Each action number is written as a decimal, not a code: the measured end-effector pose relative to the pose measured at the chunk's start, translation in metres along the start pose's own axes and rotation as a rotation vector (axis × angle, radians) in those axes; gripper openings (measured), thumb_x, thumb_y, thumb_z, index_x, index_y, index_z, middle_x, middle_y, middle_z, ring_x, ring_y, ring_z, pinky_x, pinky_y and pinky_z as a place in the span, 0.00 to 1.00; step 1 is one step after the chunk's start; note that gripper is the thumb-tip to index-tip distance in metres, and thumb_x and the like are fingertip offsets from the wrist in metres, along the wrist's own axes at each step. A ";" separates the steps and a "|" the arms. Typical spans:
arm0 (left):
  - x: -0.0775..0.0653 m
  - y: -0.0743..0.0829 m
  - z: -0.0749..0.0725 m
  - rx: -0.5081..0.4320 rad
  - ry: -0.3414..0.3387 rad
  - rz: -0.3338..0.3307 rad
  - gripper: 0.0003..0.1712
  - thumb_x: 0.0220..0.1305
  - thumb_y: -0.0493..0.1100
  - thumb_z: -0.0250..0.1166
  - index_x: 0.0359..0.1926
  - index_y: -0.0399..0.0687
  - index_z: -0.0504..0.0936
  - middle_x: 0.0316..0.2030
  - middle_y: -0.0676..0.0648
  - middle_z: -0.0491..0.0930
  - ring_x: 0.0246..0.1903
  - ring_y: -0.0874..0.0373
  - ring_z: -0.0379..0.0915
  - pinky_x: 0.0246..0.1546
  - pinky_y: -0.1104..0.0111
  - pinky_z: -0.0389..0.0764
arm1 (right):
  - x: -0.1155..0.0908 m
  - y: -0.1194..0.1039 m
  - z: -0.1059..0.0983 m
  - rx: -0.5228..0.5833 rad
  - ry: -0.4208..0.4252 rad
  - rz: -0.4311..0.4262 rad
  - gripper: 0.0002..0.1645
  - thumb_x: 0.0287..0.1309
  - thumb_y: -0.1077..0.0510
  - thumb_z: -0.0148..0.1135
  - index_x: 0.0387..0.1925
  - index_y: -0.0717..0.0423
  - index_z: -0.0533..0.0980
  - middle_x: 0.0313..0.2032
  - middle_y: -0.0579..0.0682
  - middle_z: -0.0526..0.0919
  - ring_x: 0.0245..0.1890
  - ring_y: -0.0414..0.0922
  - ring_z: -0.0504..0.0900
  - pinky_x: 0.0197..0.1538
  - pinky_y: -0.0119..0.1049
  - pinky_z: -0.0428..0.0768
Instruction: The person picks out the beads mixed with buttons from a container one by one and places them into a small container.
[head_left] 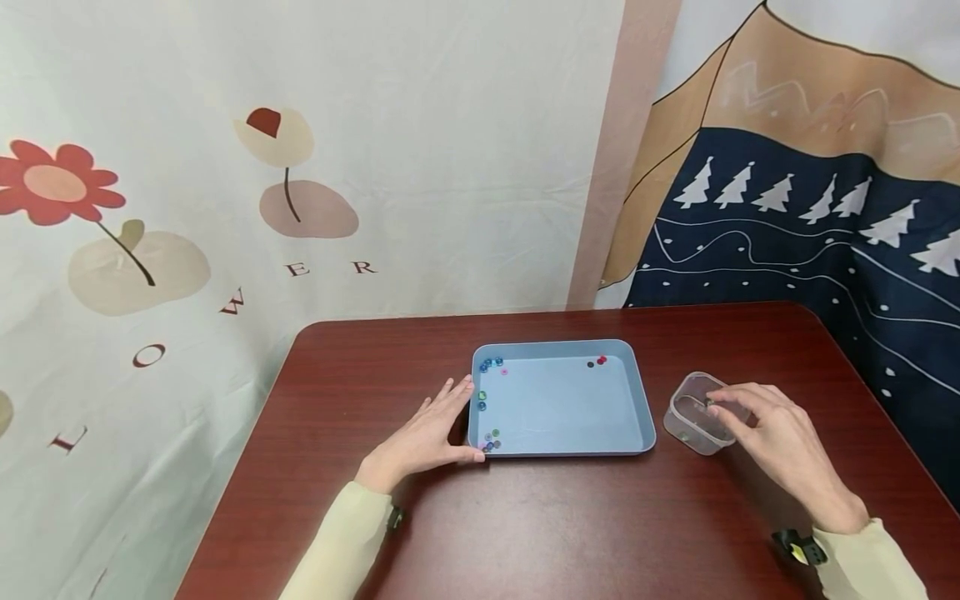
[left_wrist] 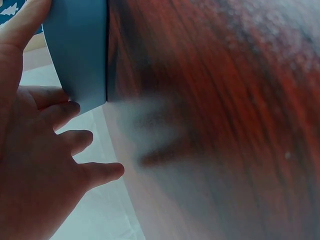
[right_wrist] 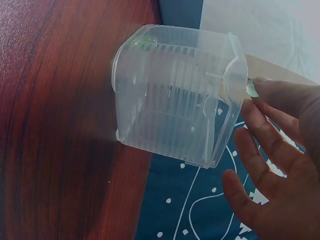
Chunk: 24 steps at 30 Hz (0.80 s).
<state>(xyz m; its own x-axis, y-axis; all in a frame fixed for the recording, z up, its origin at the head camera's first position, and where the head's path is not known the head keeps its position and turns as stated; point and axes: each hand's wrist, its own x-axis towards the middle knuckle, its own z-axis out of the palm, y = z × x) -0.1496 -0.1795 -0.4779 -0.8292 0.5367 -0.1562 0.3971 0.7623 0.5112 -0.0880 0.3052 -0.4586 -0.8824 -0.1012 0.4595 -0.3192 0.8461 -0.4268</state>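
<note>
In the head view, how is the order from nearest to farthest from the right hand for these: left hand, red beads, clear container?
1. Clear container: directly by the right hand.
2. Red beads: far right corner of the tray.
3. Left hand: at the tray's left side.

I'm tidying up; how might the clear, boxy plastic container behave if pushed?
The clear, boxy plastic container is probably light, as its see-through walls look thin and little shows inside beyond a translucent green bead. It would likely slide rather than roll, given its flat sides and the glossy red-brown table.
</note>
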 end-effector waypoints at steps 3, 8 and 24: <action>0.000 -0.001 0.001 0.003 0.001 0.001 0.67 0.58 0.71 0.72 0.84 0.46 0.47 0.83 0.52 0.41 0.81 0.44 0.33 0.76 0.39 0.45 | 0.000 0.000 0.001 -0.003 -0.007 0.002 0.18 0.47 0.65 0.81 0.43 0.53 0.88 0.41 0.54 0.88 0.40 0.40 0.73 0.35 0.18 0.70; -0.001 -0.003 0.002 0.006 -0.002 0.000 0.67 0.58 0.71 0.72 0.84 0.47 0.47 0.83 0.53 0.41 0.81 0.45 0.32 0.76 0.39 0.45 | -0.001 0.001 0.001 -0.013 -0.033 0.015 0.18 0.48 0.64 0.80 0.44 0.54 0.87 0.42 0.56 0.88 0.39 0.46 0.75 0.33 0.27 0.73; 0.001 -0.002 0.000 0.015 -0.001 0.005 0.66 0.59 0.69 0.73 0.84 0.47 0.46 0.83 0.51 0.41 0.81 0.45 0.33 0.75 0.38 0.45 | 0.005 -0.039 -0.005 0.028 0.051 -0.100 0.27 0.44 0.67 0.81 0.50 0.53 0.86 0.49 0.53 0.87 0.51 0.53 0.81 0.58 0.30 0.67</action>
<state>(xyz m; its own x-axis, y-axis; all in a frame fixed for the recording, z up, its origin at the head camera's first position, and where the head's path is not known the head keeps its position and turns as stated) -0.1509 -0.1803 -0.4791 -0.8267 0.5410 -0.1544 0.4070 0.7646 0.4997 -0.0782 0.2739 -0.4361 -0.8271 -0.1568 0.5398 -0.4148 0.8184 -0.3977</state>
